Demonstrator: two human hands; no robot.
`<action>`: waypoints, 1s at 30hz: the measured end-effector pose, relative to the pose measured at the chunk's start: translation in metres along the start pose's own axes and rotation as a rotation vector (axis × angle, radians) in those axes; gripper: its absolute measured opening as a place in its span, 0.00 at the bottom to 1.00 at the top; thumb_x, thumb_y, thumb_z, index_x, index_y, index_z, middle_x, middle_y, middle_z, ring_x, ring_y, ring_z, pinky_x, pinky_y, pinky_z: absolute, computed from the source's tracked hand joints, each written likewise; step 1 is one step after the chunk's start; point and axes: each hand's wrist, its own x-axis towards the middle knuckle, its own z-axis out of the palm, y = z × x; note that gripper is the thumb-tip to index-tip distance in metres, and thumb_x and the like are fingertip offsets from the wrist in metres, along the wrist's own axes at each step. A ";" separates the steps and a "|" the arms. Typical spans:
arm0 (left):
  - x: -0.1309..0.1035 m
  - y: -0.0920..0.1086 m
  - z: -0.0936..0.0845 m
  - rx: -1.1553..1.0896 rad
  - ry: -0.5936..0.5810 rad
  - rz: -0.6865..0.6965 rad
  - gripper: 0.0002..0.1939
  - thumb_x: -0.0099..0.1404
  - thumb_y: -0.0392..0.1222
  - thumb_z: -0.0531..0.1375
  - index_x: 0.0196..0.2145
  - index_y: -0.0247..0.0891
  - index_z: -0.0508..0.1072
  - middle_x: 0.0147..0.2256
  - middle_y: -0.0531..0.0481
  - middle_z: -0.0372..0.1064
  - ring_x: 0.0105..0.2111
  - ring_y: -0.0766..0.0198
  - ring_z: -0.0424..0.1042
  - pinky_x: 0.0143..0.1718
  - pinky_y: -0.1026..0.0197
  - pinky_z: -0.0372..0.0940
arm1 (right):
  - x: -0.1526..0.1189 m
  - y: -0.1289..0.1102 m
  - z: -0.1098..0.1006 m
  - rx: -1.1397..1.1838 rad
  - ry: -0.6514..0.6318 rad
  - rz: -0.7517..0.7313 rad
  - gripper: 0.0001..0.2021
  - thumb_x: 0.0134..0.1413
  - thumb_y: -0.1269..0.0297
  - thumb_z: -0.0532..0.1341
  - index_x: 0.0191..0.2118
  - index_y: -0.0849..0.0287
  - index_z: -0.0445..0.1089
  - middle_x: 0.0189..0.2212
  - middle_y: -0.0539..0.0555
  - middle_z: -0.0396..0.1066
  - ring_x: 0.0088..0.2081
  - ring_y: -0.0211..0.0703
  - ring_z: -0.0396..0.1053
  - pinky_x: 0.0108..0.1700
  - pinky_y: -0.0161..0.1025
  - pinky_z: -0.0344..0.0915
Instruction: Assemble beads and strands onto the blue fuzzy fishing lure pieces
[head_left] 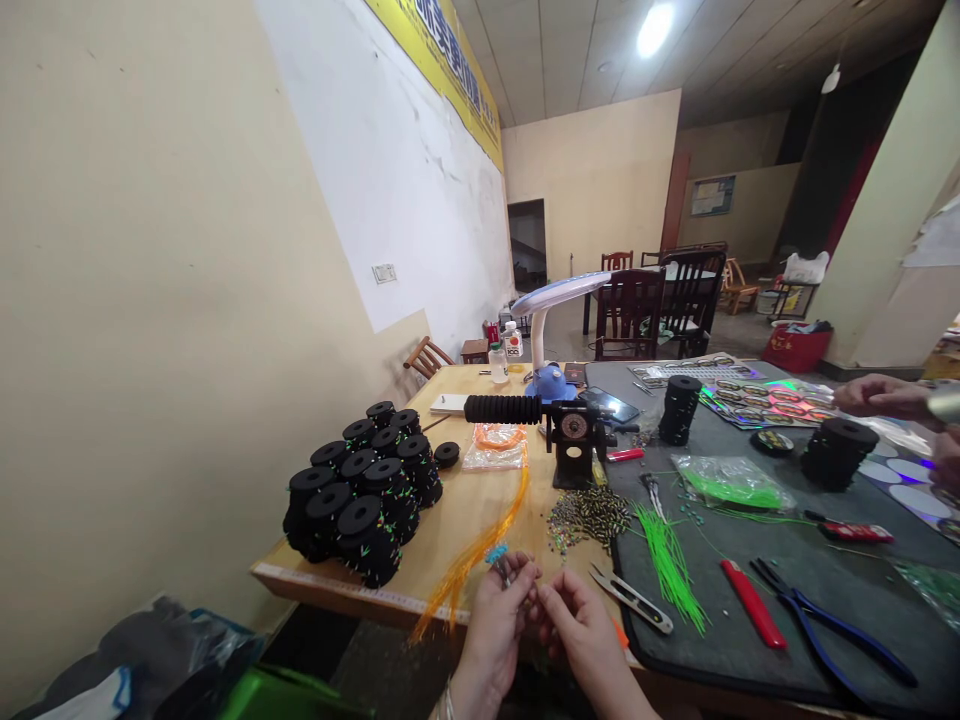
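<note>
My left hand (498, 612) is closed in a pinch at the table's front edge. A small bright-blue piece (496, 553) shows just beyond its fingertips, with something thin and dark below it; its kind is unclear. Close beside it, my right hand (576, 618) pinches too, its thumb and finger almost meeting the left's. Whatever lies between the fingers is too small to name. Orange strands (480, 555) hang over the edge left of my hands. Thread snips (634, 598) lie to the right. A pile of small dark and brassy pieces (591, 515) is just ahead.
Stacked black foam spools (360, 517) stand left. A black winding device (576, 440) carries a row of spools (502, 408) beneath a lamp (553, 382). Green strands (670, 570), a red-handled tool (754, 603) and blue pliers (832, 625) lie right. Another person's hand (881, 396) reaches in.
</note>
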 end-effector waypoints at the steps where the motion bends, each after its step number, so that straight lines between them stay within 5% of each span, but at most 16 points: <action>1: 0.000 0.000 0.000 0.001 0.000 -0.001 0.27 0.33 0.46 0.77 0.29 0.33 0.73 0.23 0.56 0.68 0.19 0.73 0.65 0.19 0.70 0.61 | 0.000 0.001 0.000 -0.001 -0.002 -0.004 0.29 0.38 0.33 0.62 0.26 0.59 0.62 0.18 0.46 0.65 0.18 0.30 0.58 0.17 0.27 0.52; 30: -0.003 0.003 0.003 -0.011 -0.011 -0.005 0.27 0.33 0.45 0.77 0.29 0.32 0.73 0.22 0.57 0.67 0.19 0.74 0.64 0.19 0.71 0.60 | 0.002 -0.001 0.000 0.013 -0.001 -0.022 0.27 0.40 0.36 0.63 0.25 0.59 0.62 0.19 0.46 0.66 0.18 0.31 0.59 0.18 0.28 0.52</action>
